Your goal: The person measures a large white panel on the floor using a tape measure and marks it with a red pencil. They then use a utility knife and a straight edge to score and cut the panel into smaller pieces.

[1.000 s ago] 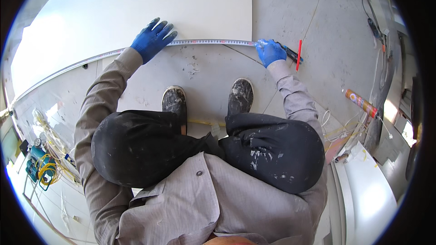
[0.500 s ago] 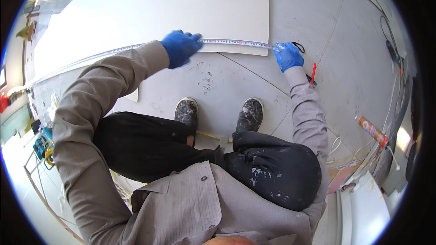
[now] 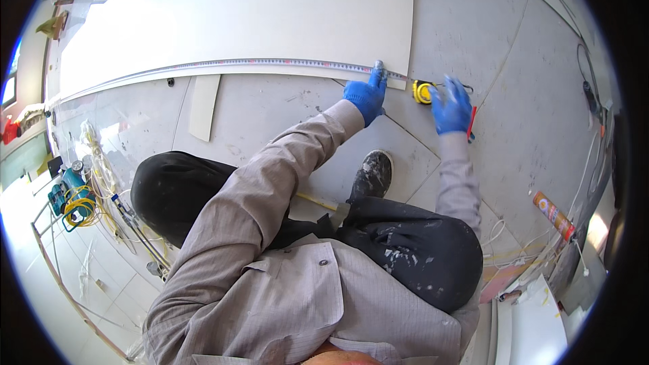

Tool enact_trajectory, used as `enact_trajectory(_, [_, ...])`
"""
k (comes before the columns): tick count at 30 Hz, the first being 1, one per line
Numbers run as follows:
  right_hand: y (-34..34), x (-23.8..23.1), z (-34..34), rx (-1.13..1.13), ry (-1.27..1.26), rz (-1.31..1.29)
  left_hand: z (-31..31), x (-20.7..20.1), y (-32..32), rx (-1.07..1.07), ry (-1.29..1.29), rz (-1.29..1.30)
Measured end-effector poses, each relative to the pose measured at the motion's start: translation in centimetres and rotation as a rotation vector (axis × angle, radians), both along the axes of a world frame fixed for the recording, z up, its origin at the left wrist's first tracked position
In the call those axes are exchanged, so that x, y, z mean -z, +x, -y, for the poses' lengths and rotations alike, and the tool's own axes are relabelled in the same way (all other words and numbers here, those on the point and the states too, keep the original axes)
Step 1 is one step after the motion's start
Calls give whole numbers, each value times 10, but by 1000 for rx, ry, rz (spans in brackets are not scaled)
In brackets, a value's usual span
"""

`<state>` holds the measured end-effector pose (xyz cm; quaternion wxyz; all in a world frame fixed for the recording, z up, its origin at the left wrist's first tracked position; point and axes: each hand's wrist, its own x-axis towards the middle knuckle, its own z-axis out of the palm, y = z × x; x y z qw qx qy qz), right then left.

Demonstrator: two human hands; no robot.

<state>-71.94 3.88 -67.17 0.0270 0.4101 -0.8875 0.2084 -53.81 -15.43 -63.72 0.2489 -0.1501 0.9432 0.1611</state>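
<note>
A long tape measure blade (image 3: 270, 62) runs along the near edge of a large white panel (image 3: 304, 7). My left hand (image 3: 367, 98), in a blue glove, has its fingertips on the blade close to the panel's right corner. Just past that corner sits the yellow and black tape measure case (image 3: 424, 92). My gloved right hand (image 3: 451, 111) is right beside the case, fingers apart, the thumb side nearest to it. Partly behind that hand lies a slim red stick-like thing (image 3: 472, 122) on the floor.
An orange sealant tube (image 3: 554, 216) and cables lie at the right. A narrow white offcut (image 3: 205, 108) rests on the floor below the panel. Teal power tools with yellow cord (image 3: 78, 203) stand at the left. My paint-spotted shoe (image 3: 372, 172) is on the tiles.
My left hand has slid right along the blade to the panel's corner. My right hand has opened beside the tape measure case, which now shows. The view has shifted slightly.
</note>
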Motion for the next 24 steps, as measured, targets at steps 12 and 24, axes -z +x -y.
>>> enact_trajectory(12, [-21, 43, -107, -104, 226, -123, -32, 148, -46, -575, -39, -33])
enact_trajectory(24, [-4, -26, -140, -377, 840, -19, -24, 93, -72, -365, 230, -200])
